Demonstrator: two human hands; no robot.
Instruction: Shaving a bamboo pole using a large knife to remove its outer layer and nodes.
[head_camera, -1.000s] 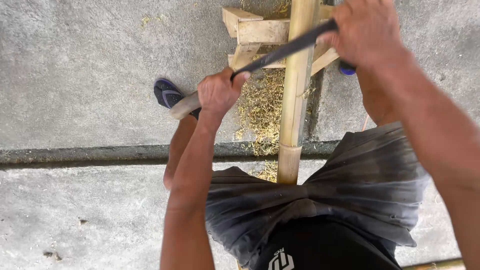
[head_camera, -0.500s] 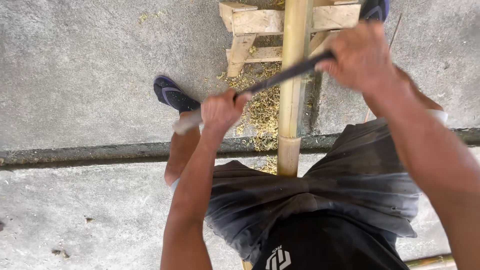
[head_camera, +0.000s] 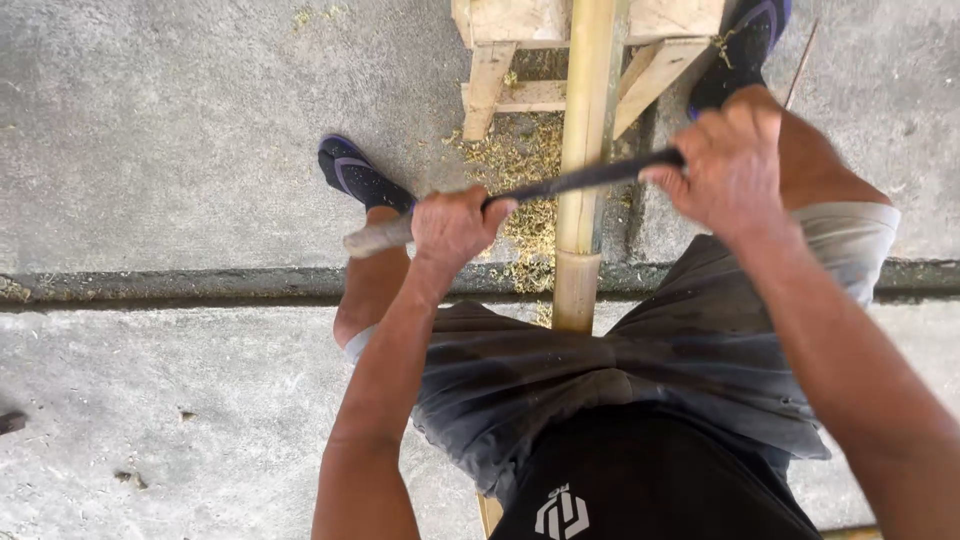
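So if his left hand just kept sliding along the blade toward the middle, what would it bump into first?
Most likely the bamboo pole: the left hand grips the dark blade, which lies across the pole just beside it.

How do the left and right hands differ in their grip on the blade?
The left hand closes on the pale handle end, left of the bamboo pole; the right hand closes on the dark end, right of it. The right sits farther up the picture. Both grips are closed on the one blade, which crosses the pole.

grey concrete floor (head_camera: 150, 110) with a dark groove (head_camera: 180, 285) running 9 to 3 o'clock, wooden trestle (head_camera: 500, 40) at 12, pale shavings (head_camera: 520, 160) under it, dark sandals (head_camera: 360, 180) at 10 and 1.
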